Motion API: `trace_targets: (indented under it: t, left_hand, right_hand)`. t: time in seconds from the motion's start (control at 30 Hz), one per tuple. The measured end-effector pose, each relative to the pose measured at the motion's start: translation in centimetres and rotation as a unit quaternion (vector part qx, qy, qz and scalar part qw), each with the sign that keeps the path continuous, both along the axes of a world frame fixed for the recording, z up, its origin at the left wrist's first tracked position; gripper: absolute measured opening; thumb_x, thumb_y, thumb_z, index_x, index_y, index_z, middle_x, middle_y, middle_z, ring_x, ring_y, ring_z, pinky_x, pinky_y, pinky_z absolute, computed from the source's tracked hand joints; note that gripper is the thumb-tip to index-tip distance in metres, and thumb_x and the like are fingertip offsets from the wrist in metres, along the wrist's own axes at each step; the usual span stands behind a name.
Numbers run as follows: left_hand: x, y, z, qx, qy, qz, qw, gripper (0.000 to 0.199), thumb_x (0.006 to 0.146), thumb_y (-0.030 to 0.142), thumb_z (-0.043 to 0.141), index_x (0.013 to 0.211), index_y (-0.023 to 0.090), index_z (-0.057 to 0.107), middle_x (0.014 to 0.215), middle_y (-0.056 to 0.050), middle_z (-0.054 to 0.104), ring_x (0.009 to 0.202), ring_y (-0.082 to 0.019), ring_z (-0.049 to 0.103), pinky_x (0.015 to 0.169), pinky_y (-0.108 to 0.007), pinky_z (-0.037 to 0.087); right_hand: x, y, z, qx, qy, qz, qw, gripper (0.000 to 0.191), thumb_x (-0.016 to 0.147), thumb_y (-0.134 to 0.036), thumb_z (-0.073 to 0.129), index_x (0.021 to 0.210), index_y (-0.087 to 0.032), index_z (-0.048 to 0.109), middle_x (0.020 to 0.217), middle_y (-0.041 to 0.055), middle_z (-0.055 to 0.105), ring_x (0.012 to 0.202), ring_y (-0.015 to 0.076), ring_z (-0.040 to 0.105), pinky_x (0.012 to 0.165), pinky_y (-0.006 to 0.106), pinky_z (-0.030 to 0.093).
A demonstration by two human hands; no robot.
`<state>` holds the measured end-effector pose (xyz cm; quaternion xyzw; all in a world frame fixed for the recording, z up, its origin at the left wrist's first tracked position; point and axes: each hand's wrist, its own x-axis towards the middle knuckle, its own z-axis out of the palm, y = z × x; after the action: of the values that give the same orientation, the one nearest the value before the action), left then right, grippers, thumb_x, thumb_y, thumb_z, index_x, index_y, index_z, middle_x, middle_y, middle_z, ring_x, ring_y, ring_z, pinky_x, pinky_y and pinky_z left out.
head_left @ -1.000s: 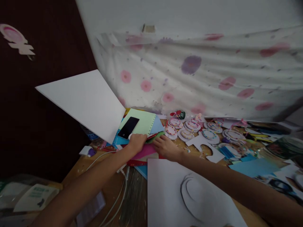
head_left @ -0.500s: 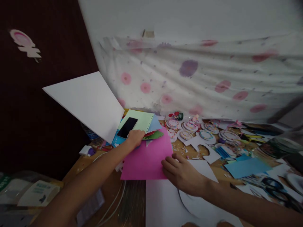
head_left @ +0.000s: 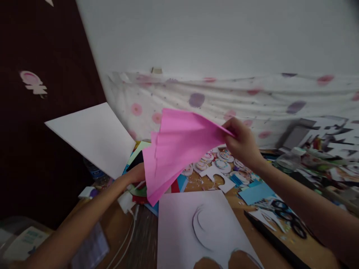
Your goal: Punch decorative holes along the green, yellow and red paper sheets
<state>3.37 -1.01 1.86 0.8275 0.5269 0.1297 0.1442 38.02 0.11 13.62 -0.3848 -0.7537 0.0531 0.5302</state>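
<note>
My right hand [head_left: 241, 144] pinches one corner of several pink paper sheets [head_left: 182, 140], which hang in the air over the table with their left edges fanned apart. My left hand [head_left: 137, 173] is by the stack of coloured paper and card [head_left: 142, 146] at the left, next to a dark phone [head_left: 138, 158] that is mostly covered. The pink sheets hide the left fingers. Below the pink paper lies a white sheet [head_left: 179, 228] with curved pencil-like lines and two rounded brown areas at its lower edge.
A white board [head_left: 92, 138] leans at the left. Round decorated paper pieces [head_left: 221, 164], a white card offcut [head_left: 217, 177], blue paper [head_left: 256, 192], scissors [head_left: 288, 216] and a long black strip [head_left: 275, 239] lie to the right. White cables [head_left: 130, 231] trail at the front left.
My right hand has lifted the pink sheets up off the table and to the right, uncovering more of the white sheet. My left hand has moved slightly left and down in view. The camera has shifted.
</note>
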Motion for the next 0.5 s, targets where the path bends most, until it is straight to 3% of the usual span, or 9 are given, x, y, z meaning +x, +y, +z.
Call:
trace_targets:
  t: [0.07,0.13,0.2,0.23,0.3,0.37,0.5]
  left_hand:
    - [-0.6,-0.9,1.5,-0.017,-0.074,0.001,0.997,0.041,0.098,0.042,0.035,0.117,0.015,0.058,0.112,-0.010,0.065,0.105,-0.024,0.061,0.089,-0.042,0.051]
    - [-0.8,-2.0,2.9,-0.033,-0.159,0.006,0.987,0.064,0.099,0.043,0.003,0.122,0.014,0.055,0.111,-0.014,0.067,0.109,-0.023,0.060,0.091,-0.040,0.050]
    - [-0.4,-2.9,3.9,-0.045,-0.251,0.014,0.967,0.075,0.096,0.047,-0.007,0.126,0.013,0.052,0.117,-0.017,0.065,0.112,-0.023,0.059,0.094,-0.039,0.049]
    - [0.0,-3.2,4.3,-0.050,-0.291,0.018,0.955,0.071,0.096,0.054,0.003,0.127,0.013,0.051,0.122,-0.016,0.063,0.114,-0.023,0.058,0.095,-0.038,0.048]
    - [1.2,-3.4,4.8,-0.052,-0.344,0.034,0.937,0.062,0.089,0.062,0.040,0.125,0.014,0.053,0.128,-0.015,0.060,0.115,-0.024,0.057,0.096,-0.037,0.047]
    - [2.4,-3.2,5.2,-0.052,-0.369,0.061,0.926,0.062,0.077,0.058,0.063,0.118,0.012,0.058,0.123,-0.015,0.063,0.108,-0.026,0.061,0.091,-0.039,0.050]
    - [3.9,-2.5,7.0,-0.037,-0.429,0.116,0.895,0.057,0.076,0.057,0.063,0.107,0.009,0.062,0.110,-0.014,0.069,0.095,-0.026,0.065,0.081,-0.037,0.053]
  right_hand:
    - [0.3,1.3,1.5,-0.008,0.035,0.002,0.999,0.024,0.063,-0.002,0.043,0.069,-0.024,0.047,0.060,-0.0017,0.051,0.056,0.0156,0.046,0.051,0.027,0.034]
    - [0.6,2.0,2.5,-0.013,0.060,0.001,0.998,0.023,0.063,-0.001,0.045,0.067,-0.024,0.047,0.059,-0.0022,0.050,0.055,0.0145,0.045,0.050,0.026,0.032]
    - [0.8,2.4,3.5,-0.011,0.084,-0.007,0.996,0.021,0.064,-0.001,0.046,0.065,-0.023,0.047,0.058,-0.0029,0.048,0.054,0.0131,0.043,0.049,0.026,0.031]
    - [0.8,2.4,4.0,-0.008,0.096,-0.011,0.995,0.021,0.066,-0.002,0.047,0.064,-0.022,0.046,0.057,-0.0033,0.047,0.054,0.0123,0.041,0.049,0.025,0.030]
    - [1.0,2.4,5.2,-0.002,0.112,-0.019,0.993,0.019,0.069,-0.003,0.048,0.064,-0.021,0.046,0.057,-0.0043,0.045,0.052,0.0109,0.039,0.048,0.025,0.028]
    - [1.4,2.3,6.7,0.007,0.115,-0.025,0.993,0.017,0.071,-0.004,0.048,0.065,-0.020,0.046,0.057,-0.0049,0.044,0.052,0.0098,0.038,0.049,0.025,0.027]
    - [3.6,1.6,9.5,0.042,0.070,-0.046,0.996,0.014,0.074,-0.006,0.045,0.071,-0.017,0.052,0.061,-0.0041,0.047,0.057,0.0094,0.040,0.054,0.025,0.029]
